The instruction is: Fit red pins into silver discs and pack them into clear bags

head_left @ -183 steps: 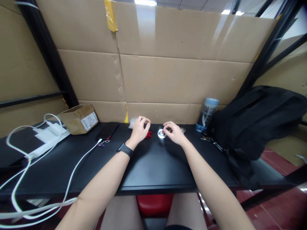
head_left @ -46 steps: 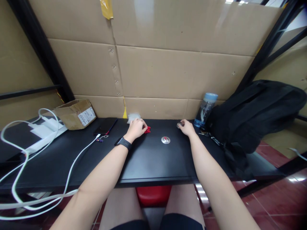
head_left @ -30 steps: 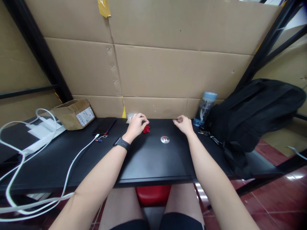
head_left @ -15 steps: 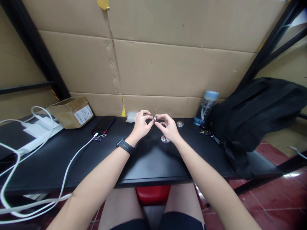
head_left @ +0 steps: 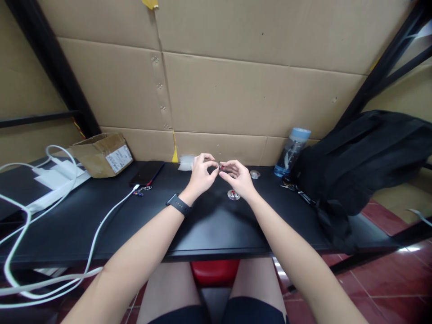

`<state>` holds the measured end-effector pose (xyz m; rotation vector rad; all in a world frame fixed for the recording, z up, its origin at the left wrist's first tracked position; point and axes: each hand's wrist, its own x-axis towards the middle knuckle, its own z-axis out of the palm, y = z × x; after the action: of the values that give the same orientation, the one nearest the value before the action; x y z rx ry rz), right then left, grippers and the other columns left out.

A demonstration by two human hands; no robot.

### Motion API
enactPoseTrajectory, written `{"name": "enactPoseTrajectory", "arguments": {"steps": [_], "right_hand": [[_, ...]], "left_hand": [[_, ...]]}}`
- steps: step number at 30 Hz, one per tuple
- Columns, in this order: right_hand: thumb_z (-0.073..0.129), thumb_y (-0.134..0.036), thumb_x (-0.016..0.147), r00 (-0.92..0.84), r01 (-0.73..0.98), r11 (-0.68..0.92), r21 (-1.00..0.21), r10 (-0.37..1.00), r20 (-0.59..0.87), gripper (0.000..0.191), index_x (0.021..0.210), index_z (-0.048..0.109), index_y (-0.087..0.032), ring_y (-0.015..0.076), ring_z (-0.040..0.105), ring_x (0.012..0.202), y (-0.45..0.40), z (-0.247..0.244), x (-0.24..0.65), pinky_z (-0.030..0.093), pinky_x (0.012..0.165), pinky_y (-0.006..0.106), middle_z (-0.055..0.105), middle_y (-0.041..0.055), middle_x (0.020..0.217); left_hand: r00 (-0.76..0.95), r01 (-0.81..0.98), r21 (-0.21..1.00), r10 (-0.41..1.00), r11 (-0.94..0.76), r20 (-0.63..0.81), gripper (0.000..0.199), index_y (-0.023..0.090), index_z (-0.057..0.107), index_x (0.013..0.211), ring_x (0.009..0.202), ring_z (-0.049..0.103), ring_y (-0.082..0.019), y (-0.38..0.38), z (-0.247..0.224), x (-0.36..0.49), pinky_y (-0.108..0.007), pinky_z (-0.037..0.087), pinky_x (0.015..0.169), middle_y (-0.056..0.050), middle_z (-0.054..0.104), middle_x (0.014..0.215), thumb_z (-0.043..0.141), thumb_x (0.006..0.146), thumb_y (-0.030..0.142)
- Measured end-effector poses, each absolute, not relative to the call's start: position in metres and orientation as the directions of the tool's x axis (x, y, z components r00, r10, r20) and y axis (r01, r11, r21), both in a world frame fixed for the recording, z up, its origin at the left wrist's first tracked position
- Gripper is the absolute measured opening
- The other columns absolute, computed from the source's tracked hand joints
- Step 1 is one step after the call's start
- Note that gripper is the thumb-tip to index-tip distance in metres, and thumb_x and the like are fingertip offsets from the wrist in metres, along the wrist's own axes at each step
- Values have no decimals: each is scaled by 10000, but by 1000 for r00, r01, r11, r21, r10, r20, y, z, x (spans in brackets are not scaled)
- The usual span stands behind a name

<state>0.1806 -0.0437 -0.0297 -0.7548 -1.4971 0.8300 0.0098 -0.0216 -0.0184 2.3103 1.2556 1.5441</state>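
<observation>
Between the fingertips of both hands is a small shiny metal disc-like part (head_left: 220,167), seen nearly edge-on above the table. My left hand (head_left: 203,172), with a black watch on its wrist, pinches its left side. On the other side, the thumb and fingers of my right hand (head_left: 237,177) close on it. Below the right hand, a round silvery piece with a red centre (head_left: 233,194) lies on the black table (head_left: 216,229). A clear round piece (head_left: 254,174) rests just beyond the right hand. Behind the left hand sits a white translucent packet (head_left: 186,163).
At the left are an open cardboard box (head_left: 101,155), a dark phone (head_left: 147,173) and white cables (head_left: 97,234). A blue-lidded bottle (head_left: 292,152), keys (head_left: 289,183) and a black backpack (head_left: 364,166) stand at the right. Cardboard (head_left: 236,99) walls the back.
The metal part has turned to show more of its edge between my fingers. Both hands stay close together, and the whole view has shifted slightly.
</observation>
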Motion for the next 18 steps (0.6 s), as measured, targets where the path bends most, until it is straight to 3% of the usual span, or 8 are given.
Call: {"name": "enactPoseTrajectory", "arguments": {"steps": [6, 11, 15, 18], "right_hand": [[674, -580, 870, -98, 71, 488, -870, 871, 481, 388, 939, 668, -198, 208, 713, 915, -36, -31, 186, 579, 754, 312, 748, 67, 946], [627, -503, 922, -120, 192, 561, -805, 828, 548, 329, 961, 695, -183, 205, 693, 864, -31, -36, 191, 559, 749, 319, 733, 66, 903], [567, -403, 965, -157, 343, 624, -702, 775, 612, 257, 917, 696, -186, 218, 678, 952, -32, -35, 194, 545, 739, 313, 715, 97, 1012], [569, -329, 957, -242, 485, 672, -560, 718, 652, 202, 868, 686, -190, 233, 651, 1030, -33, -33, 196, 539, 743, 322, 674, 121, 1117]], "left_hand": [[131, 632, 431, 637, -644, 760, 53, 248, 772, 857, 1142, 532, -265, -31, -15, 13, -465, 405, 1036, -62, 611, 1111, 727, 877, 269], [185, 652, 358, 598, -669, 780, 88, 261, 779, 843, 1135, 522, -269, -34, -16, 16, -456, 399, 1005, -63, 617, 1097, 717, 894, 298], [192, 626, 374, 601, -684, 776, 141, 247, 758, 886, 1104, 545, -253, -32, -12, 12, -433, 405, 1011, -59, 624, 1075, 663, 937, 340], [175, 558, 454, 633, -695, 754, 297, 232, 732, 988, 1067, 582, -224, -28, -8, 7, -400, 429, 1001, -61, 632, 1073, 474, 1040, 368]]}}
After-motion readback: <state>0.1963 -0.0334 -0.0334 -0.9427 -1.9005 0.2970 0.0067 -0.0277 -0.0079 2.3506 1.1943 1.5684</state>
